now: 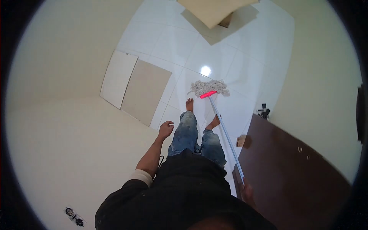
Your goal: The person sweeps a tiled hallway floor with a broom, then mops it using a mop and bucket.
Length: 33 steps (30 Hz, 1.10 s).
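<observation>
A string mop (227, 137) slants across the floor, its pale blue pole running down to my right hand (248, 194). That hand is wrapped round the upper pole, low in the view and partly in shadow. Grey-white mop strands (209, 87) lie spread on the tiles under a bright red clamp (208, 94), just ahead of my bare feet. My left hand (166, 130) hangs beside my left thigh with loosely bent fingers apart, holding nothing.
Two flat panels (146, 92) lie on the white tiles (172, 42) at the left wall. A dark brown glossy surface (295, 172) stands at right, near a small brown box (241, 141) and black objects (264, 111). A beige board (214, 9) juts in ahead.
</observation>
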Each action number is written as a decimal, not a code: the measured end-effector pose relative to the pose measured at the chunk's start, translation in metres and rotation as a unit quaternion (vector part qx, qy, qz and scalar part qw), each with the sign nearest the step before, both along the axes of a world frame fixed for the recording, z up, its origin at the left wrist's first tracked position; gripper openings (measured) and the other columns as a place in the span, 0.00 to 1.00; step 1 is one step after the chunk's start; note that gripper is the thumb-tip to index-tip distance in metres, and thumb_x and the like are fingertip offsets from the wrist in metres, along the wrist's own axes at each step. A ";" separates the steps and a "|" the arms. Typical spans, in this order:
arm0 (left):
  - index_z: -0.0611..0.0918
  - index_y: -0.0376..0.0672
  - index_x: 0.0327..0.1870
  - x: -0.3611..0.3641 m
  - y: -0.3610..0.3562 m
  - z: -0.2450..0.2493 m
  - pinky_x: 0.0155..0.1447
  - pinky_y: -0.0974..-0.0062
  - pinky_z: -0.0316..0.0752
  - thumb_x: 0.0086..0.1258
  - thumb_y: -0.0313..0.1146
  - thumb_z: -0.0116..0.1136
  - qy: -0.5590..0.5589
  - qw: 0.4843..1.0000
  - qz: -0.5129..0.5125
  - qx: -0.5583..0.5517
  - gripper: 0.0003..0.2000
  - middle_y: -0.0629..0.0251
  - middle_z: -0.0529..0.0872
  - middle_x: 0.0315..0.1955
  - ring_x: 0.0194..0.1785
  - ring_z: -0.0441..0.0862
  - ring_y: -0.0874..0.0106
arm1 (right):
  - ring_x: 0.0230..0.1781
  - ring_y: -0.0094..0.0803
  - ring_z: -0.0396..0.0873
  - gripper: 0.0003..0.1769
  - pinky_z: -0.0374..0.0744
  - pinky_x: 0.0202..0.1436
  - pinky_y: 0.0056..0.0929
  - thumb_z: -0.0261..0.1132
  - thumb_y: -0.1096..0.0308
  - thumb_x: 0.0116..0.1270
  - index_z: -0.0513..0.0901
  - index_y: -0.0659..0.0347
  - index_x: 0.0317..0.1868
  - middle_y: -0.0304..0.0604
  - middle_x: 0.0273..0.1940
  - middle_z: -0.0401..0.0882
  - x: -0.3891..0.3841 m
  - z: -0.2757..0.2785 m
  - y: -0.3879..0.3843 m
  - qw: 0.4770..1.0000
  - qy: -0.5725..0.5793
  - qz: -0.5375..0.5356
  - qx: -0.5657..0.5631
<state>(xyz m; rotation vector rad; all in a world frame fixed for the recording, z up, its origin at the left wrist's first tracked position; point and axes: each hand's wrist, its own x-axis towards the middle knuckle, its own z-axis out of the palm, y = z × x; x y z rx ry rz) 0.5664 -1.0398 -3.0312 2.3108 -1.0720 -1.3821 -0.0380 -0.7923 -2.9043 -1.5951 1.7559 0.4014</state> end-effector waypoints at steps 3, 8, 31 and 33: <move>0.83 0.41 0.46 0.025 0.002 -0.002 0.46 0.68 0.79 0.58 0.40 0.57 -0.025 0.999 -0.021 -0.012 0.18 0.57 0.88 0.31 0.38 0.86 0.64 | 0.32 0.55 0.79 0.32 0.76 0.36 0.50 0.61 0.66 0.66 0.66 0.39 0.71 0.56 0.32 0.78 0.073 0.014 -0.060 0.999 0.041 -0.007 0.025; 0.84 0.43 0.46 0.091 0.001 -0.001 0.48 0.67 0.79 0.59 0.37 0.60 0.001 0.998 0.050 -0.027 0.15 0.58 0.88 0.34 0.40 0.86 0.61 | 0.34 0.56 0.79 0.32 0.76 0.38 0.51 0.57 0.69 0.67 0.64 0.39 0.72 0.57 0.33 0.79 0.219 -0.006 -0.182 0.999 0.017 0.022 -0.033; 0.80 0.43 0.52 0.348 -0.032 0.034 0.36 0.78 0.76 0.67 0.34 0.56 0.080 0.972 0.221 -0.006 0.14 0.67 0.83 0.34 0.36 0.84 0.76 | 0.54 0.63 0.76 0.29 0.74 0.59 0.54 0.49 0.65 0.67 0.65 0.54 0.69 0.60 0.58 0.75 0.668 -0.211 -0.758 0.966 -0.169 -0.026 -0.192; 0.80 0.43 0.52 0.350 -0.027 0.030 0.34 0.78 0.76 0.67 0.34 0.56 0.059 0.976 0.208 -0.025 0.14 0.66 0.83 0.33 0.36 0.84 0.75 | 0.53 0.62 0.76 0.29 0.74 0.59 0.54 0.49 0.65 0.67 0.64 0.54 0.70 0.58 0.57 0.76 0.658 -0.220 -0.731 0.953 -0.159 0.015 -0.256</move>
